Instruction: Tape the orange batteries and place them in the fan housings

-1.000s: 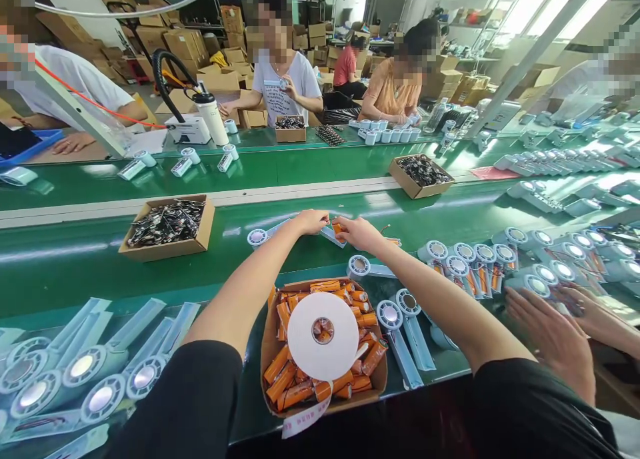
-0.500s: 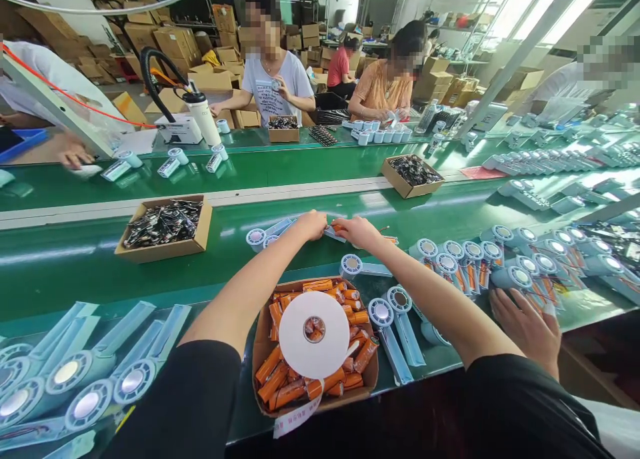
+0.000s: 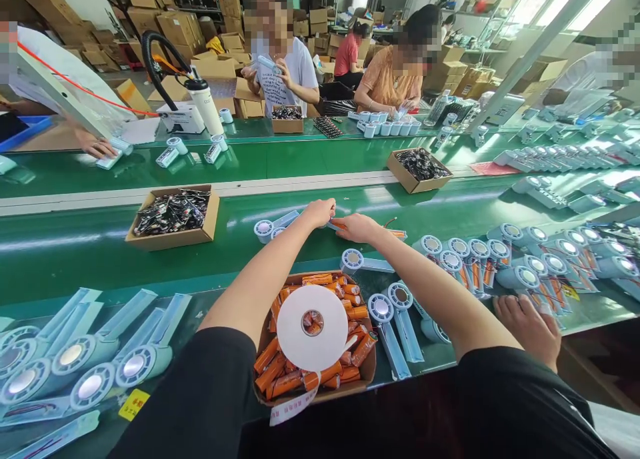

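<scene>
Both arms reach out over the green belt. My left hand [image 3: 320, 212] is closed, fingertips pinched at the end of a light-blue fan handle; what they hold is too small to make out. Close to its right, my right hand [image 3: 357, 228] has its fingers closed on an orange battery [image 3: 339, 224] at that handle, which is mostly hidden. Two blue fan housings [image 3: 263, 229] lie left of my left hand. Another fan housing [image 3: 352, 260] rests nearer me, below my right hand. A carton of orange batteries [image 3: 267, 362] stands before me, with a white label roll [image 3: 290, 329] on top.
Open fan housings [image 3: 80, 356] lie at the left; more, with orange batteries, stand in rows [image 3: 479, 249] at the right. A co-worker's hand [image 3: 527, 329] rests there. Boxes of small black parts [image 3: 173, 212] [image 3: 420, 166] sit across the belt. Several people work opposite.
My hands stay close together over the handle, the left slightly higher relative to the right. The view has shifted a little. Opposite, a person now raises a light-blue piece in both hands.
</scene>
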A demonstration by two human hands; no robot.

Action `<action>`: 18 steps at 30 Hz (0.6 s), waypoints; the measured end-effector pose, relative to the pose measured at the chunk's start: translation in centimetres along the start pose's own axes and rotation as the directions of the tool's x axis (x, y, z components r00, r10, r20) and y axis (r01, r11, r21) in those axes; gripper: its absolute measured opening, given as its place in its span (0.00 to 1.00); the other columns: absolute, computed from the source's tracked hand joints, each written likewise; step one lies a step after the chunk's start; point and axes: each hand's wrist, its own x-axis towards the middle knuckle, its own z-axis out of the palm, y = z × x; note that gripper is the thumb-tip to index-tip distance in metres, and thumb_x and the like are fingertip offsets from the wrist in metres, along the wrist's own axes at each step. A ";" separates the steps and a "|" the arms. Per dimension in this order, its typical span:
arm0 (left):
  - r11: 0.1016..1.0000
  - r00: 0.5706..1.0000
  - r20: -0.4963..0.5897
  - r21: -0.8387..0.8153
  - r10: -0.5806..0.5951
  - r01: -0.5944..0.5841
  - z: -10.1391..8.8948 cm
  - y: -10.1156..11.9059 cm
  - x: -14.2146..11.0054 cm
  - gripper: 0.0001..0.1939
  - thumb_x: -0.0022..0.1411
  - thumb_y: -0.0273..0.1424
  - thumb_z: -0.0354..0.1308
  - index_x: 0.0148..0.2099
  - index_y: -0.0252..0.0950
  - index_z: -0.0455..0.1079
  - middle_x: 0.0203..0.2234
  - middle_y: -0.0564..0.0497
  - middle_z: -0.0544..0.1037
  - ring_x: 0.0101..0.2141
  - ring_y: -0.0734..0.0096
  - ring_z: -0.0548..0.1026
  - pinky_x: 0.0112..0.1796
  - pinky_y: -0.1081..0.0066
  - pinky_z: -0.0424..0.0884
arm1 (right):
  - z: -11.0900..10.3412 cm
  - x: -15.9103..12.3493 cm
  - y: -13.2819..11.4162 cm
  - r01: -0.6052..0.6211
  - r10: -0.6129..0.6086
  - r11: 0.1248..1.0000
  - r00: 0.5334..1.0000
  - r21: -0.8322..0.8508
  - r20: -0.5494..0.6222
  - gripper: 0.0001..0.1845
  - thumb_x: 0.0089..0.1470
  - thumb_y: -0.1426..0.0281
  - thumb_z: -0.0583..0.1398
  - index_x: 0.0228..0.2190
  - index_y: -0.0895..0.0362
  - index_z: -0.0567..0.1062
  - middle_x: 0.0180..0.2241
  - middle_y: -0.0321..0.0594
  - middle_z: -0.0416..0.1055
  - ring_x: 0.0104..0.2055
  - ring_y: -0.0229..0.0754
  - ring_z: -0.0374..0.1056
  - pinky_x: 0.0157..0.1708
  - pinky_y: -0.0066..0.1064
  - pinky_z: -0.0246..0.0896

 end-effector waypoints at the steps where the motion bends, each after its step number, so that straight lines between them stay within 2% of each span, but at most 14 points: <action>1: 1.000 1.000 -0.003 -0.009 -0.003 0.003 0.1 0.2 0.2 0.18 0.74 0.41 0.61 0.59 0.36 0.73 0.53 0.44 0.79 0.49 0.61 0.79 0.52 0.54 0.78 | 0.0 0.5 0.0 0.006 -0.006 1.000 1.000 -0.004 0.017 0.25 0.68 0.60 0.58 0.64 0.45 0.74 0.48 0.46 0.84 0.49 0.56 0.80 0.44 0.38 0.70; 5: 1.000 1.000 -0.021 -0.022 -0.013 0.013 -0.4 0.7 0.1 0.17 0.75 0.40 0.58 0.59 0.38 0.73 0.52 0.45 0.81 0.49 0.62 0.80 0.53 0.58 0.77 | -0.4 1.7 0.3 0.034 -0.033 0.999 0.999 0.000 0.036 0.21 0.67 0.59 0.59 0.58 0.49 0.80 0.53 0.48 0.81 0.56 0.55 0.77 0.51 0.39 0.70; 7: 1.000 0.998 -0.062 -0.008 -0.017 0.017 -1.0 0.2 -1.2 0.19 0.75 0.40 0.57 0.63 0.42 0.70 0.57 0.45 0.80 0.55 0.61 0.78 0.57 0.60 0.73 | -0.5 1.6 0.8 0.049 -0.050 0.999 0.999 0.014 0.020 0.19 0.69 0.61 0.59 0.55 0.50 0.82 0.54 0.48 0.81 0.60 0.52 0.74 0.56 0.36 0.67; 8: 1.000 0.995 -0.095 0.001 -0.023 0.023 -1.3 -0.4 -2.2 0.22 0.74 0.42 0.58 0.65 0.43 0.68 0.61 0.44 0.77 0.61 0.57 0.74 0.60 0.59 0.70 | -0.5 1.4 1.0 0.046 -0.046 0.999 0.999 0.021 0.007 0.18 0.69 0.62 0.58 0.55 0.50 0.82 0.55 0.47 0.81 0.60 0.51 0.74 0.57 0.35 0.67; 10: 0.996 0.989 -0.137 0.058 -0.063 0.071 -1.8 -2.0 -4.7 0.33 0.68 0.48 0.62 0.70 0.44 0.64 0.70 0.42 0.68 0.71 0.43 0.61 0.66 0.47 0.62 | -0.4 0.8 1.4 0.006 -0.005 0.999 1.000 0.034 -0.025 0.19 0.70 0.65 0.57 0.56 0.49 0.82 0.56 0.46 0.81 0.60 0.51 0.74 0.56 0.35 0.67; 11: 0.990 0.987 -0.133 0.095 -0.095 0.108 -2.0 -3.0 -6.1 0.37 0.65 0.51 0.64 0.71 0.45 0.64 0.72 0.41 0.65 0.73 0.36 0.56 0.67 0.41 0.59 | -0.3 0.5 1.4 -0.025 0.027 0.999 0.999 0.040 -0.042 0.20 0.71 0.65 0.56 0.58 0.49 0.81 0.56 0.46 0.81 0.59 0.52 0.75 0.55 0.36 0.69; 12: 0.981 0.985 -0.115 0.130 -0.129 0.144 -2.1 -3.9 -7.5 0.38 0.62 0.52 0.64 0.71 0.45 0.65 0.72 0.41 0.65 0.72 0.31 0.55 0.66 0.37 0.59 | -0.3 0.2 1.3 -0.059 0.062 0.997 0.996 0.045 -0.057 0.21 0.71 0.65 0.55 0.59 0.49 0.80 0.57 0.46 0.80 0.58 0.52 0.76 0.53 0.37 0.70; 14: 0.965 0.981 -0.071 0.178 -0.180 0.190 -2.6 -5.4 -9.9 0.36 0.61 0.51 0.63 0.69 0.47 0.68 0.70 0.42 0.69 0.69 0.32 0.63 0.63 0.40 0.65 | -0.5 -0.3 0.9 -0.116 0.120 0.992 0.990 0.055 -0.077 0.21 0.71 0.65 0.55 0.59 0.49 0.80 0.57 0.46 0.81 0.57 0.54 0.77 0.51 0.38 0.71; 16: 0.961 0.978 -0.067 0.180 -0.199 0.208 -3.2 -6.2 -11.9 0.32 0.62 0.47 0.60 0.67 0.47 0.71 0.64 0.44 0.76 0.62 0.41 0.73 0.59 0.50 0.71 | -1.0 -0.9 0.4 -0.155 0.159 0.986 0.984 0.057 -0.085 0.20 0.70 0.64 0.57 0.56 0.51 0.82 0.56 0.47 0.81 0.56 0.55 0.77 0.52 0.39 0.71; 18: 0.954 0.970 -0.099 0.180 -0.223 0.238 -4.3 -6.7 -14.1 0.28 0.63 0.47 0.58 0.63 0.45 0.75 0.58 0.44 0.80 0.57 0.45 0.78 0.54 0.58 0.75 | -1.7 -2.0 0.0 -0.175 0.182 0.982 0.976 0.066 -0.117 0.21 0.69 0.62 0.58 0.56 0.52 0.83 0.57 0.49 0.80 0.57 0.57 0.77 0.53 0.42 0.72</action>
